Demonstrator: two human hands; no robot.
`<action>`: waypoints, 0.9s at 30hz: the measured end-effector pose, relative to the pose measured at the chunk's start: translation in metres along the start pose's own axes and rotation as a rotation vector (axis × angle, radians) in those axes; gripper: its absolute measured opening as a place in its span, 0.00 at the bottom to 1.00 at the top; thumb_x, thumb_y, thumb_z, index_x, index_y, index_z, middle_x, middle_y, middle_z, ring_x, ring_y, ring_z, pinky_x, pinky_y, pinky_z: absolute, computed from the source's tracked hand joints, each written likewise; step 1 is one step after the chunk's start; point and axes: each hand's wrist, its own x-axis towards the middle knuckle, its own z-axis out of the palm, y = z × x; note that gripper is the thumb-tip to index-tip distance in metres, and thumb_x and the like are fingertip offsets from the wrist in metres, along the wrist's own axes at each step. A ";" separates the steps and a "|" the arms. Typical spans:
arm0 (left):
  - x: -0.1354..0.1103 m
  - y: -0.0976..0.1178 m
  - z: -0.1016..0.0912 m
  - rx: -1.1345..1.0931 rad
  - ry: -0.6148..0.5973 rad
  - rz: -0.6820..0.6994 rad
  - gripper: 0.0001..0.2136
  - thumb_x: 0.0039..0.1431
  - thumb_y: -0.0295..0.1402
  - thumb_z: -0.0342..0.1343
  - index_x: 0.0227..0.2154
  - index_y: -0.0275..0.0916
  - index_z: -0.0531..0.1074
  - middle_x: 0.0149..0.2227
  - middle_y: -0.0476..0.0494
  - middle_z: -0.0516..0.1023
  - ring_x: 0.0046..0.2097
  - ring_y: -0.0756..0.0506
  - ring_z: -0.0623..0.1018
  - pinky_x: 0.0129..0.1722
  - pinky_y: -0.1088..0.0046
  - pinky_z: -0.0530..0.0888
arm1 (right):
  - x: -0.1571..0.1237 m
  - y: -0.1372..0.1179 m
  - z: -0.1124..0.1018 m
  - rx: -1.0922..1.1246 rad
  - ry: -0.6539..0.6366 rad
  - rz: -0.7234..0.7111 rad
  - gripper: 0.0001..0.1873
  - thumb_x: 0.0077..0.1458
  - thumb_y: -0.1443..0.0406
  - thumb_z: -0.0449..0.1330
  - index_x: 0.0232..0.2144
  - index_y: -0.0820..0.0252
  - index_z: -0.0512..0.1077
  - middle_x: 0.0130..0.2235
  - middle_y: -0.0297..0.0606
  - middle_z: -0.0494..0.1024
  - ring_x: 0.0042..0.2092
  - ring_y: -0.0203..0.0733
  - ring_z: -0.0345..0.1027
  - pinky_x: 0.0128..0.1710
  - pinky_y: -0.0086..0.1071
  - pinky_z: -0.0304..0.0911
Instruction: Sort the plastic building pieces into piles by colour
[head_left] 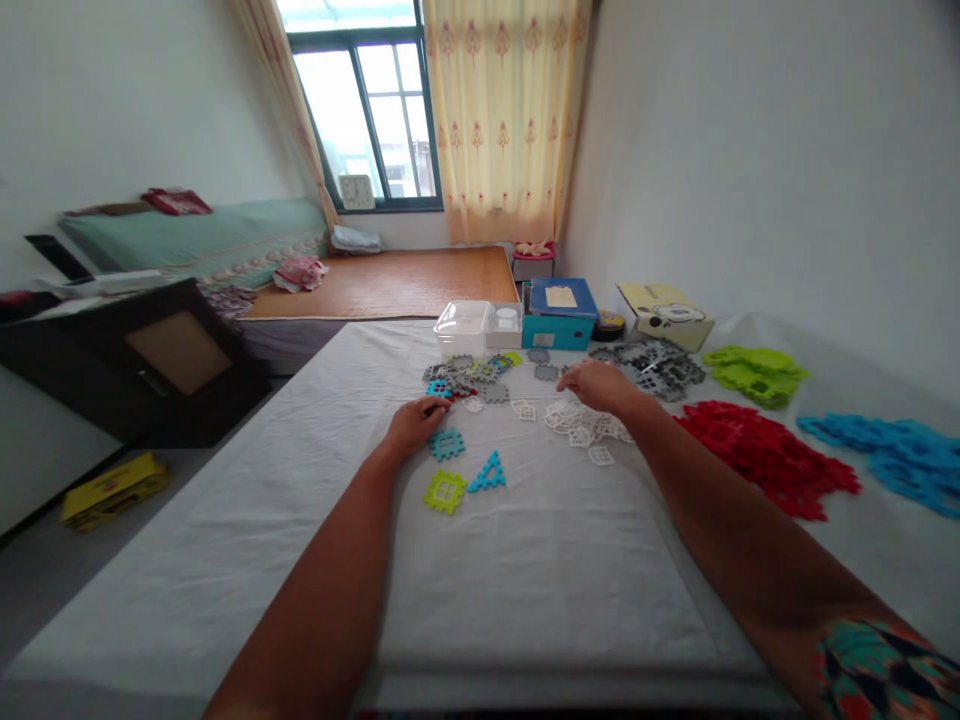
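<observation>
My left hand [417, 425] rests at the left of the loose plastic pieces, its fingers pressed together. A small dark spot shows at the fingertips; what it is I cannot make out. Beside it lie a teal square piece [447, 445], a lime square piece [445, 492] and a blue triangle piece [489, 473]. Just beyond is a mixed heap of grey, lime and blue pieces [461, 372]. My right hand [598, 384] hovers above the white lattice pieces [585, 425], fingers curled inward, close to grey pieces [546, 371]. Anything within its fingers is hidden.
Sorted piles of grey [660, 368], lime [756, 374], red [765, 460] and blue pieces [892, 455] lie to the right. A clear plastic box [463, 325], a blue box [559, 312] and a yellow box [666, 315] stand at the back of the cloth-covered table [300, 480].
</observation>
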 end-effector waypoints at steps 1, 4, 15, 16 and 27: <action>0.000 0.000 0.000 0.001 -0.001 -0.008 0.14 0.57 0.37 0.49 0.40 0.42 0.78 0.41 0.48 0.81 0.43 0.45 0.78 0.45 0.71 0.72 | -0.003 0.004 -0.003 -0.002 -0.010 -0.006 0.16 0.60 0.67 0.52 0.45 0.52 0.77 0.42 0.41 0.79 0.42 0.42 0.70 0.45 0.33 0.61; 0.001 -0.001 0.000 -0.002 -0.004 -0.029 0.14 0.57 0.37 0.50 0.40 0.44 0.78 0.42 0.49 0.81 0.45 0.45 0.78 0.46 0.71 0.72 | -0.009 -0.004 -0.003 0.036 0.039 -0.054 0.17 0.60 0.67 0.52 0.47 0.52 0.76 0.45 0.41 0.79 0.45 0.43 0.70 0.46 0.34 0.61; 0.001 -0.004 0.002 -0.004 -0.010 -0.021 0.15 0.57 0.38 0.49 0.42 0.42 0.77 0.42 0.48 0.81 0.43 0.45 0.78 0.46 0.70 0.72 | -0.013 -0.054 0.009 -0.045 0.072 -0.185 0.14 0.60 0.65 0.52 0.42 0.56 0.76 0.42 0.43 0.79 0.45 0.46 0.70 0.45 0.37 0.58; 0.001 -0.005 0.002 -0.001 -0.010 -0.022 0.15 0.58 0.38 0.49 0.42 0.42 0.77 0.42 0.48 0.81 0.44 0.45 0.78 0.46 0.70 0.72 | -0.014 -0.047 0.005 -0.043 0.088 -0.139 0.14 0.60 0.65 0.52 0.42 0.55 0.76 0.42 0.42 0.79 0.45 0.46 0.70 0.45 0.37 0.58; 0.000 -0.003 0.000 0.017 -0.007 -0.024 0.15 0.58 0.39 0.49 0.41 0.43 0.78 0.43 0.48 0.81 0.45 0.44 0.78 0.48 0.70 0.71 | -0.005 -0.068 0.028 -0.013 0.070 -0.239 0.17 0.61 0.58 0.53 0.49 0.55 0.72 0.51 0.43 0.75 0.51 0.47 0.64 0.45 0.36 0.58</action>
